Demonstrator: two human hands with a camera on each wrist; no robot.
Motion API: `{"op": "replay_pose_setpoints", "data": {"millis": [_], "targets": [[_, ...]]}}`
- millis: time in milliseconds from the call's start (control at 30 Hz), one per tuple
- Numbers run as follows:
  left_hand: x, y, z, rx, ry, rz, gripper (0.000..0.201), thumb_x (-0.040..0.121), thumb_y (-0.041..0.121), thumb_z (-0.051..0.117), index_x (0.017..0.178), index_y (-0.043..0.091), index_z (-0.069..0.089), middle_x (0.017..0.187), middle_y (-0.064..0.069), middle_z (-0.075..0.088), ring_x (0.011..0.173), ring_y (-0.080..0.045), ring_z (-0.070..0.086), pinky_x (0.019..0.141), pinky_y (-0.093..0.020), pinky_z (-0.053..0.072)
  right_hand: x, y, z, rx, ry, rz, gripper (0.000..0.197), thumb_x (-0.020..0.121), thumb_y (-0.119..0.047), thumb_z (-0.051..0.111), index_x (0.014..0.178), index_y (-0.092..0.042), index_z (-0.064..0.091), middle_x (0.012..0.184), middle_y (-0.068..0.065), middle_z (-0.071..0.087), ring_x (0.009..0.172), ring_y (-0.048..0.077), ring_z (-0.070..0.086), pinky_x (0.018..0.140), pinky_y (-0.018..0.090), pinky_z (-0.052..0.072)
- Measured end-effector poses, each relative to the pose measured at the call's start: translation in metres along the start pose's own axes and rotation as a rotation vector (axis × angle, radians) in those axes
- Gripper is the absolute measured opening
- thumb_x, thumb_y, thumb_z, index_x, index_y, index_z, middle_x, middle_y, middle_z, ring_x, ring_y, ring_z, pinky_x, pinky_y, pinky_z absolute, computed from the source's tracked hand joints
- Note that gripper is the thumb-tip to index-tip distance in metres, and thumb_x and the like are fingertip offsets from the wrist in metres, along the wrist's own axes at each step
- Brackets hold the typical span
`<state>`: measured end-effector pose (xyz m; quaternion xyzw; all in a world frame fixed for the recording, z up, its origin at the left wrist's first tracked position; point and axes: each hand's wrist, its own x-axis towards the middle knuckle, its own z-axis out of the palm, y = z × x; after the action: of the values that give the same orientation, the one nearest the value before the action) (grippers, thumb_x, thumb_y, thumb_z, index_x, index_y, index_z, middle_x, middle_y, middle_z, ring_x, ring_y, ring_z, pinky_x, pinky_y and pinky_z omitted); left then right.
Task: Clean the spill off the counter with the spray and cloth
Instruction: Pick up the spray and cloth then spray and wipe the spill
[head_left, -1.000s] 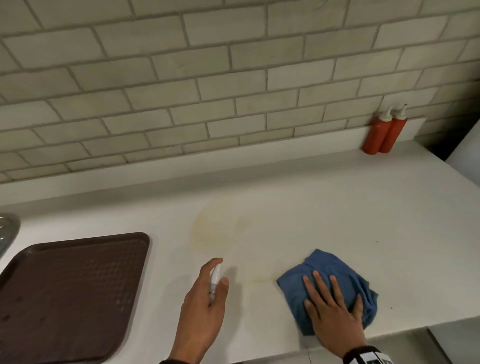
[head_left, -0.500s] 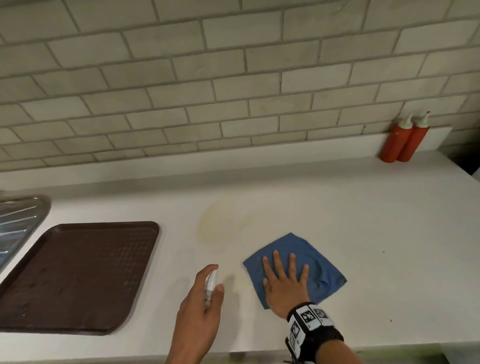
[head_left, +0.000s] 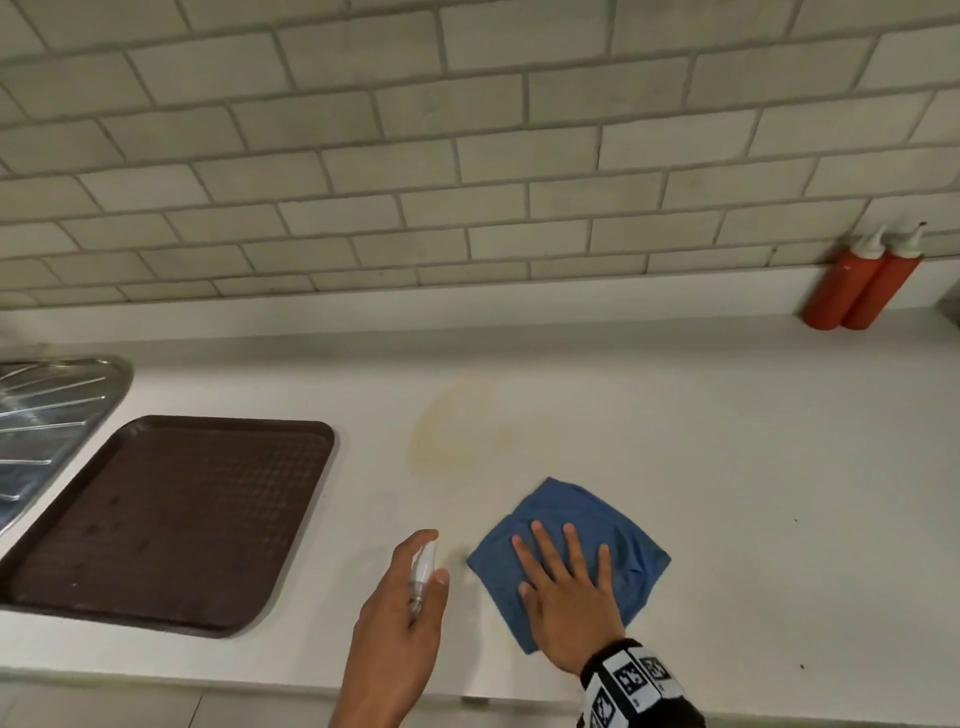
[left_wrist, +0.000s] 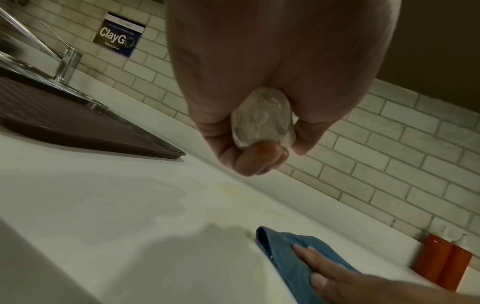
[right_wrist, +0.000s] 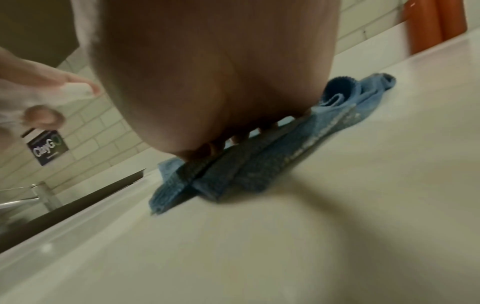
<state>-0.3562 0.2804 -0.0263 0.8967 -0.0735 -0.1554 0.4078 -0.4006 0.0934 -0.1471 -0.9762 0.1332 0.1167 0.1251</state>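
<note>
meanwhile the right hand (head_left: 566, 603) is pressing flat, spread fingers on the folded blue waffle-weave cloth (head_left: 613, 525) on the smooth white counter (head_left: 727, 441), while the left hand (head_left: 400, 623) is gripping a small clear spray bottle (head_left: 423, 564) just beside it.

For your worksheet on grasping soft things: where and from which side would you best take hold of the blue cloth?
Probably from above, pinching the raised folds at the blue cloth far edge: it lies flat on the counter under the right hand, so only bunched fabric offers a grip.
</note>
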Motion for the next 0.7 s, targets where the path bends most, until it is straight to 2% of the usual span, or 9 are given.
{"op": "replay_pose_setpoints", "data": {"millis": [133, 200, 267, 333, 400, 500, 567, 633, 700], "targets": [[0.000, -0.005, -0.005, -0.018, 0.015, -0.005, 0.036, 0.099, 0.043, 0.049, 0.132, 0.054, 0.038, 0.126, 0.018, 0.053, 0.110, -0.013, 0.059, 0.104, -0.032, 0.047, 0.022, -0.024, -0.023, 0.000, -0.058, 0.049, 0.081, 0.079, -0.053, -0.009, 0.152, -0.026, 0.014, 0.159, 0.004, -0.004, 0.145, 0.044, 0.002, 0.106, 0.065, -0.006], [0.003, -0.008, -0.006, -0.025, 0.021, -0.002, 0.036, 0.099, 0.043, 0.049, 0.131, 0.055, 0.038, 0.124, 0.018, 0.055, 0.108, -0.013, 0.060, 0.102, -0.031, 0.048, 0.021, -0.039, -0.018, 0.032, -0.020, 0.095, 0.087, 0.087, -0.060, -0.004, 0.142, -0.012, 0.044, 0.154, 0.018, 0.029, 0.137, 0.052, 0.023, 0.105, 0.066, 0.004], [0.006, -0.009, -0.007, -0.029, 0.021, 0.004, 0.035, 0.099, 0.044, 0.048, 0.128, 0.058, 0.035, 0.122, 0.020, 0.053, 0.106, -0.010, 0.057, 0.101, -0.029, 0.047, 0.016, -0.051, -0.005, 0.066, -0.055, 0.081, 0.090, 0.090, -0.066, 0.004, 0.131, -0.004, 0.055, 0.141, 0.023, 0.047, 0.131, 0.053, 0.032, 0.107, 0.066, 0.003], [0.011, -0.010, -0.008, -0.026, 0.014, 0.000, 0.034, 0.099, 0.045, 0.047, 0.127, 0.059, 0.033, 0.121, 0.020, 0.050, 0.104, -0.009, 0.055, 0.103, -0.030, 0.046, 0.013, -0.053, 0.002, 0.045, 0.005, 0.076, 0.090, 0.090, -0.067, 0.004, 0.131, -0.004, 0.054, 0.141, 0.023, 0.048, 0.131, 0.051, 0.033, 0.108, 0.066, 0.002], [0.016, -0.012, -0.008, -0.032, 0.013, 0.001, 0.030, 0.099, 0.047, 0.047, 0.119, 0.064, 0.034, 0.116, 0.021, 0.052, 0.101, -0.009, 0.056, 0.100, -0.029, 0.046, 0.009, -0.049, -0.003, 0.040, 0.035, 0.080, 0.082, 0.093, -0.062, 0.006, 0.126, -0.010, 0.060, 0.136, 0.017, 0.055, 0.127, 0.047, 0.044, 0.104, 0.066, 0.019], [0.020, -0.013, -0.008, -0.047, -0.003, 0.015, 0.030, 0.099, 0.048, 0.048, 0.116, 0.067, 0.032, 0.108, 0.027, 0.050, 0.097, -0.008, 0.057, 0.092, -0.023, 0.044, 0.006, -0.039, -0.013, 0.017, 0.040, 0.053, 0.050, 0.088, -0.049, 0.035, 0.108, -0.016, 0.066, 0.117, 0.009, 0.066, 0.113, 0.040, 0.058, 0.086, 0.060, 0.045], [0.021, -0.011, -0.008, -0.045, -0.019, 0.035, 0.032, 0.099, 0.047, 0.049, 0.116, 0.067, 0.031, 0.103, 0.035, 0.047, 0.093, -0.005, 0.057, 0.090, -0.021, 0.042, 0.007, -0.036, -0.017, -0.040, 0.102, 0.033, 0.028, 0.078, -0.034, 0.058, 0.099, -0.015, 0.063, 0.103, 0.009, 0.064, 0.101, 0.039, 0.060, 0.076, 0.054, 0.049], [0.021, -0.010, -0.008, -0.034, -0.028, 0.047, 0.033, 0.099, 0.046, 0.050, 0.114, 0.069, 0.030, 0.099, 0.042, 0.040, 0.090, 0.000, 0.055, 0.089, -0.019, 0.040, 0.010, -0.036, -0.020, -0.069, 0.159, 0.022, 0.033, 0.063, -0.021, 0.078, 0.092, -0.014, 0.063, 0.092, 0.009, 0.062, 0.087, 0.036, 0.061, 0.067, 0.050, 0.049], [0.020, -0.012, -0.011, -0.032, -0.028, 0.041, 0.034, 0.099, 0.045, 0.050, 0.115, 0.069, 0.032, 0.099, 0.041, 0.043, 0.089, 0.001, 0.055, 0.088, -0.021, 0.041, 0.012, -0.038, -0.028, -0.043, 0.236, 0.010, 0.034, 0.057, -0.018, 0.084, 0.085, -0.015, 0.064, 0.081, 0.006, 0.062, 0.073, 0.029, 0.060, 0.058, 0.043, 0.049]]}}
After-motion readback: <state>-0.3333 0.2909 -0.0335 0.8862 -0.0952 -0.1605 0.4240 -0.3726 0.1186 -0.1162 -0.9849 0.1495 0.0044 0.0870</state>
